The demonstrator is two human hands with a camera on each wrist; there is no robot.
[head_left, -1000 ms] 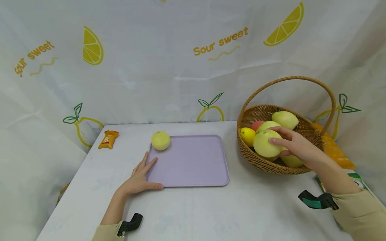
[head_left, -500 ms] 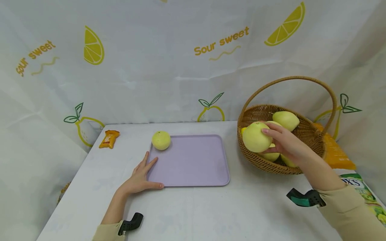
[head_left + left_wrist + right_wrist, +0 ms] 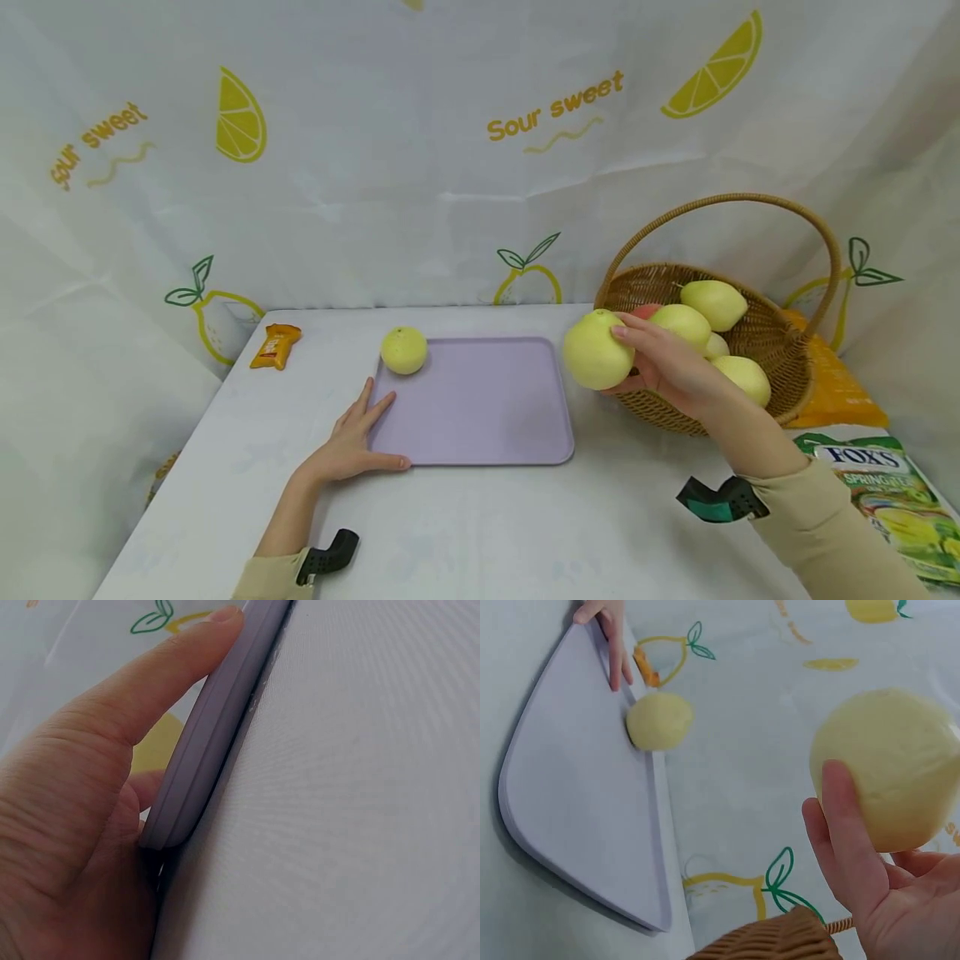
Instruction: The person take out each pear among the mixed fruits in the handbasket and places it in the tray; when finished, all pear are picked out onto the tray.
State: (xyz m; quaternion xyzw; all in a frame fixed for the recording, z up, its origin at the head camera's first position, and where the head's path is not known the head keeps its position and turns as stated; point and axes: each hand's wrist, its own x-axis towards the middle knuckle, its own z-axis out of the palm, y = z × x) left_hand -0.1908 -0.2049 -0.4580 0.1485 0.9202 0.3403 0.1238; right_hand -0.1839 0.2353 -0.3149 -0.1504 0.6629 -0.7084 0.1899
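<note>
The fingers point(image 3: 847, 817) of the right hand point(image 3: 667, 367) are curled round a pale yellow-green fruit point(image 3: 597, 350), holding it in the air just right of the lilac tray point(image 3: 480, 408). The left hand point(image 3: 345, 442) has its fingers spread wide and grips nothing; they touch the tray's left edge, the thumb on its near rim. A second fruit point(image 3: 404, 351) sits at the tray's far left corner. Right of the tray stands a wicker basket point(image 3: 783, 358) with more fruits point(image 3: 714, 304) in it. Well left of the tray, an orange packet point(image 3: 275, 346) lies on the white surface point(image 3: 480, 533).
</note>
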